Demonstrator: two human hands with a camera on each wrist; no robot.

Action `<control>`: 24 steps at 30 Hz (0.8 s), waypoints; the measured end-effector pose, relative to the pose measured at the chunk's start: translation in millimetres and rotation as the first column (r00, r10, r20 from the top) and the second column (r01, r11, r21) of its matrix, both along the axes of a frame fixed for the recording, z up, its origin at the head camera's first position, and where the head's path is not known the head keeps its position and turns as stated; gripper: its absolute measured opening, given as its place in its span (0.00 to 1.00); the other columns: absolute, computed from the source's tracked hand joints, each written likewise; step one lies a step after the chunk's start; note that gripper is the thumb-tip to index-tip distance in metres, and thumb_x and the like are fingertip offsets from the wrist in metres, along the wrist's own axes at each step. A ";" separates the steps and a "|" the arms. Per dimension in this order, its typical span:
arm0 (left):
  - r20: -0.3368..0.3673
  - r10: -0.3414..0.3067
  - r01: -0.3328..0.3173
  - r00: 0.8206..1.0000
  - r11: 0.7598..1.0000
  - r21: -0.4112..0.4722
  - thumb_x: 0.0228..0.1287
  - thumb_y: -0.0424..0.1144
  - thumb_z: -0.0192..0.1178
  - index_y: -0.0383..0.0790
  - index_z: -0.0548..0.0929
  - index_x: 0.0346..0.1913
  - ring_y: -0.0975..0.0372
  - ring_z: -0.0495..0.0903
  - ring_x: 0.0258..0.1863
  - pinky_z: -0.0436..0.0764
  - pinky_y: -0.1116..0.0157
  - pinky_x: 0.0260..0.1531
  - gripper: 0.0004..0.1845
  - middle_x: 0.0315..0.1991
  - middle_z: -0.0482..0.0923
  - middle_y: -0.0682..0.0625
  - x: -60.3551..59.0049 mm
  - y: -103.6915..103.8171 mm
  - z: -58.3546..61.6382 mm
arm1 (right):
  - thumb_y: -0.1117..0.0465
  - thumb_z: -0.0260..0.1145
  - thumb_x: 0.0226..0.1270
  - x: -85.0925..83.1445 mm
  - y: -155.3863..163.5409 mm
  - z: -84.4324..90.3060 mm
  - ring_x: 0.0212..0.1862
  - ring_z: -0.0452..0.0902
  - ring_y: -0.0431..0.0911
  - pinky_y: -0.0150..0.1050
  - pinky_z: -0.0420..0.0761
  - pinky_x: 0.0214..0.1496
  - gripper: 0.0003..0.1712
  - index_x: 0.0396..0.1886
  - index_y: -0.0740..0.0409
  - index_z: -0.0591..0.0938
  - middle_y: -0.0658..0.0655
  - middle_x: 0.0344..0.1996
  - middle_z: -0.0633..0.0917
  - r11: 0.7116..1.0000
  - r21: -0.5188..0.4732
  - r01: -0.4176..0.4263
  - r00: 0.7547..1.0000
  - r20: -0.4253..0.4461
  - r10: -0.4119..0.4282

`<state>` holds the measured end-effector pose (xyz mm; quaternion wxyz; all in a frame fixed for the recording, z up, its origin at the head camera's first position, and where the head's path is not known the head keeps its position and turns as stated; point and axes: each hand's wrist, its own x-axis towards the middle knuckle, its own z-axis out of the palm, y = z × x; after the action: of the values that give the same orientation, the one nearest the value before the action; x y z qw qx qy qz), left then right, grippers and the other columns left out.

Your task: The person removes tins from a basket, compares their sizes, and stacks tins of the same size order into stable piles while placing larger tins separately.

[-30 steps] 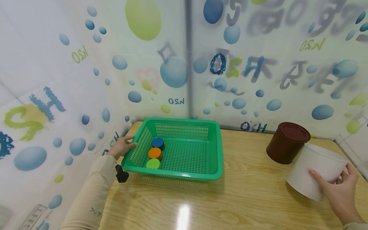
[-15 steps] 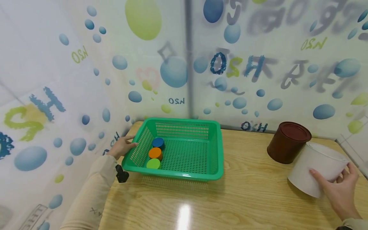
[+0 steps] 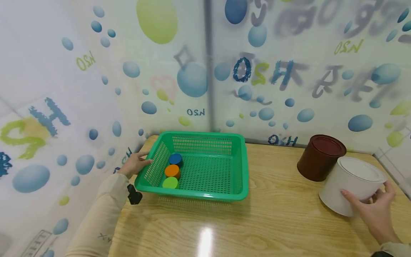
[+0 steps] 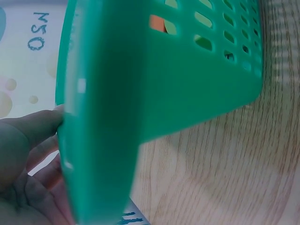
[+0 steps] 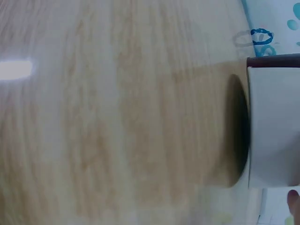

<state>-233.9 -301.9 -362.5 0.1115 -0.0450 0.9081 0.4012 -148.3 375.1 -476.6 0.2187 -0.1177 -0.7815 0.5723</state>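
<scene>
At the left end of a green plastic basket (image 3: 192, 195), my left hand (image 3: 134, 165) holds the rim (image 4: 101, 140) between thumb and fingers. Three short round pieces lie in a row inside, along the left wall: blue (image 3: 175, 160), orange (image 3: 172, 171) and lime green (image 3: 171, 183). On the right, my right hand (image 3: 375, 210) grips a white lidded can (image 3: 350, 185) from its right side, thumb in front. This can leans a little. Its lower edge is close to the table in the right wrist view, but I cannot tell whether it fully rests there.
Behind the white can, and partly covered by it, stands a dark brown lidded can (image 3: 321, 157). A wood-grain table (image 3: 273, 221) carries everything. Patterned walls (image 3: 257, 117) rise at its back and left edges.
The white can has come down slightly and stands more upright, its lid now more visible, with my right hand still on it. My left hand and the basket have stayed put.
</scene>
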 end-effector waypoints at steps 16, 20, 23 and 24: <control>-0.002 -0.005 0.005 1.000 1.000 -0.008 0.65 0.38 0.50 0.31 0.52 0.67 0.51 0.79 0.36 0.80 0.59 0.32 0.31 0.53 0.64 0.25 0.8 -0.5 1.0 | 0.72 0.68 0.48 5.8 -9.8 0.0 0.54 0.57 0.34 0.19 0.62 0.49 0.57 0.65 0.37 0.41 0.43 0.54 0.58 1.000 0.022 -0.011 1.000 0.004 0.011; -0.003 -0.005 0.004 1.000 1.000 -0.003 0.65 0.38 0.50 0.31 0.52 0.67 0.51 0.78 0.36 0.80 0.59 0.32 0.31 0.53 0.64 0.25 0.7 -0.4 0.6 | 0.72 0.67 0.49 7.5 -10.7 3.0 0.52 0.57 0.33 0.23 0.61 0.54 0.56 0.66 0.37 0.42 0.43 0.56 0.57 0.998 0.068 -0.008 1.000 0.008 0.007; -0.006 -0.006 0.006 1.000 1.000 0.001 0.65 0.38 0.50 0.31 0.52 0.67 0.51 0.79 0.36 0.80 0.59 0.32 0.31 0.53 0.63 0.25 0.4 -0.8 0.0 | 0.73 0.67 0.48 7.7 -9.6 5.1 0.52 0.59 0.33 0.28 0.61 0.57 0.55 0.66 0.38 0.46 0.43 0.56 0.59 0.998 0.059 -0.009 1.000 -0.011 0.010; -0.006 -0.006 0.007 1.000 1.000 0.004 0.65 0.38 0.50 0.31 0.52 0.67 0.51 0.79 0.36 0.80 0.59 0.32 0.31 0.53 0.64 0.25 0.3 -0.9 -0.1 | 0.74 0.67 0.48 7.7 -8.8 5.7 0.53 0.59 0.34 0.26 0.61 0.56 0.54 0.67 0.39 0.47 0.44 0.57 0.60 0.999 0.048 -0.010 1.000 -0.016 0.010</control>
<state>-233.7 -302.8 -362.6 0.1099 -0.0405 0.9078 0.4026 -140.6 366.3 -470.9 0.2249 -0.1038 -0.7938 0.5554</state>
